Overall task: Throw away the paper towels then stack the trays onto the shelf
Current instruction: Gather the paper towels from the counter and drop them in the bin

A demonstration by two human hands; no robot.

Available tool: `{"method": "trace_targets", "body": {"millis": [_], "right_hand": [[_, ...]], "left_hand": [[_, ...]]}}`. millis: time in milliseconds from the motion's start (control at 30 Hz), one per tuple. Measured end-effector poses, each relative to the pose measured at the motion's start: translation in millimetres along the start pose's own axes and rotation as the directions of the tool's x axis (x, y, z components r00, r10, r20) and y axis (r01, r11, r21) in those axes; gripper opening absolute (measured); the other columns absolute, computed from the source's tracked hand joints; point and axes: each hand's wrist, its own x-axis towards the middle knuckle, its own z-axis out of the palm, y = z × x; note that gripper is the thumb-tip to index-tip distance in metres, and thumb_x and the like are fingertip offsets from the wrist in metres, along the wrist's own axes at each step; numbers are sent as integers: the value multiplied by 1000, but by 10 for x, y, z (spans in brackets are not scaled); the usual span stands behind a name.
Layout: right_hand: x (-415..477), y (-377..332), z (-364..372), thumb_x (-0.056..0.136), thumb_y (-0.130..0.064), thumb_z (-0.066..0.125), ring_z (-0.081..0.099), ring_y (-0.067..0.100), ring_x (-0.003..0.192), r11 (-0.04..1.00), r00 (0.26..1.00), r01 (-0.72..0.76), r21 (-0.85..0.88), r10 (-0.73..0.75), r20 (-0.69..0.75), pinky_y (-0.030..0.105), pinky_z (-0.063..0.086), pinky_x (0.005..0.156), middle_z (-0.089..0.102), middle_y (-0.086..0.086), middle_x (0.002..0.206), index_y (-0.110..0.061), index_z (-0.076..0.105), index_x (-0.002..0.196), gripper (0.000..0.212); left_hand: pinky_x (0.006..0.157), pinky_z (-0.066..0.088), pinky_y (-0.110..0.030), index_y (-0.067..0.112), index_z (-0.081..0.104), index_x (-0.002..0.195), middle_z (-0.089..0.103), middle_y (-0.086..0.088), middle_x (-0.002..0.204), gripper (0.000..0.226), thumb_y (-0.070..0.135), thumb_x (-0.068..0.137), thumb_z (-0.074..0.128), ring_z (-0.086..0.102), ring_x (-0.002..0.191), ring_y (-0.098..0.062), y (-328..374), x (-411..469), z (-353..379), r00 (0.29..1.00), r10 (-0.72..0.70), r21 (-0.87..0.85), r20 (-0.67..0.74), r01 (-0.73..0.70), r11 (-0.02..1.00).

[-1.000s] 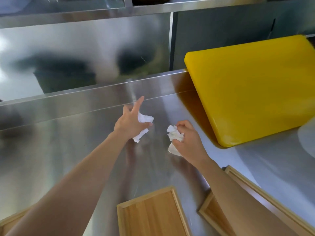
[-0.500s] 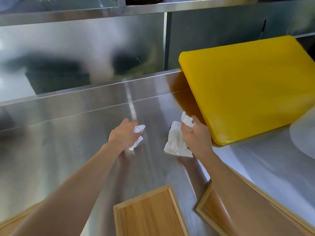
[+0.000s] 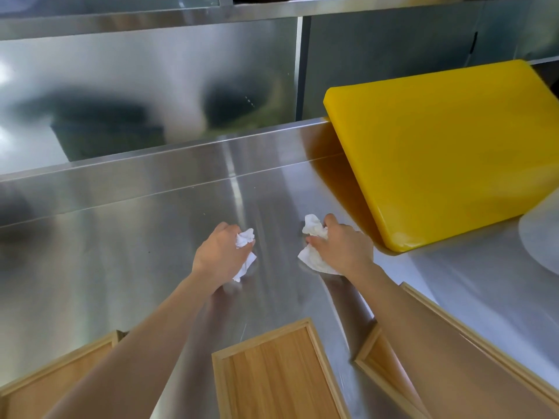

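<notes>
Two crumpled paper towels are in play in the head view, one in each fist. The left hand (image 3: 219,255) has its fingers curled tight around a small white wad (image 3: 245,237), with a tail of the sheet hanging out below the palm toward the steel worktop (image 3: 121,252). The right hand (image 3: 340,247) has its fingers clamped on a larger, looser towel (image 3: 313,229); part of it bunches above the knuckles and part spreads out flat beneath the hand, apparently touching the worktop. The two hands sit near each other at the middle of the worktop, the right one just beside the corner of a thick yellow cutting board (image 3: 447,152) that leans up against the back.

Three wooden trays lie at the near edge, all flat on the worktop and none stacked: the left tray (image 3: 45,385) partly under the left forearm, the middle tray (image 3: 272,373) between the arms, and the right tray (image 3: 472,337) largely hidden by the right forearm. A steel shelf (image 3: 151,22) runs across the top of the view; whether it is the one meant for the trays cannot be told.

No bin is visible. By my reading, the task is at its very start: the towels are gathered but not thrown away, and the stacking of all three trays is left to do.
</notes>
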Motion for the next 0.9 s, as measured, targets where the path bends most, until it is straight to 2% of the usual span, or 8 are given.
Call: {"method": "trace_targets", "body": {"millis": [67,167,300,400,500,700,767,900], "right_hand": [[-76,-8,27,93,-41,40,64,24,99,997,997,72,-9,-72,-41,30,50,80,65,7,115,-17,43,122,37],[-192,-15,22,95,-31,40,64,24,97,996,993,91,18,-89,-83,29,49,78,66,9,113,-15,48,120,31],[-330,-17,-126,95,-34,39,65,23,95,991,980,133,18,-129,-151,26,47,70,67,8,110,-14,50,118,32],[-487,-28,-308,95,-37,37,65,24,93,981,963,191,8,-186,-196,26,43,66,68,8,108,-14,50,117,34],[-688,-38,-520,95,-38,38,64,24,92,973,946,225,42,-208,-250,28,48,69,68,9,106,-14,51,117,35],[-1235,62,-875,95,-36,42,63,25,90,959,913,256,126,-196,-358,22,37,58,68,9,102,-13,54,113,31],[-1478,157,-995,94,-34,43,61,30,88,956,902,245,164,-162,-399,27,33,60,68,12,98,-11,55,108,29],[-2083,512,-1189,93,-32,45,58,36,87,947,891,162,278,-20,-453,33,32,63,67,15,92,-8,56,100,26]], "left_hand": [[73,39,-30,22,34,60,48,-1,89,36,31,91,51,53,80,-25,22,-75,-11,1000,-1,-17,9,1,1000],[66,39,-30,20,36,61,47,2,79,36,34,90,53,53,77,-25,36,-236,-58,1000,5,-46,12,-4,999],[47,35,-26,16,39,64,49,4,73,34,34,89,53,54,66,-23,92,-487,-218,1000,-7,-55,-2,7,998],[41,32,-23,13,38,62,47,3,65,35,31,89,53,46,51,-19,193,-687,-364,999,-16,-78,-28,14,997],[40,34,-22,12,41,65,50,1,66,33,32,88,53,46,48,-19,333,-913,-475,999,-11,-126,-53,4,992],[40,33,-23,10,41,65,54,-7,68,32,30,87,53,46,50,-24,702,-1394,-569,993,45,-216,-113,-69,974],[42,32,-23,10,40,64,51,-6,65,33,29,88,53,45,53,-24,852,-1559,-560,990,73,-259,-123,-103,960],[45,27,-26,8,37,62,38,-2,58,38,30,88,55,35,50,-19,1225,-1933,-433,978,195,-322,-66,-206,924]]}}
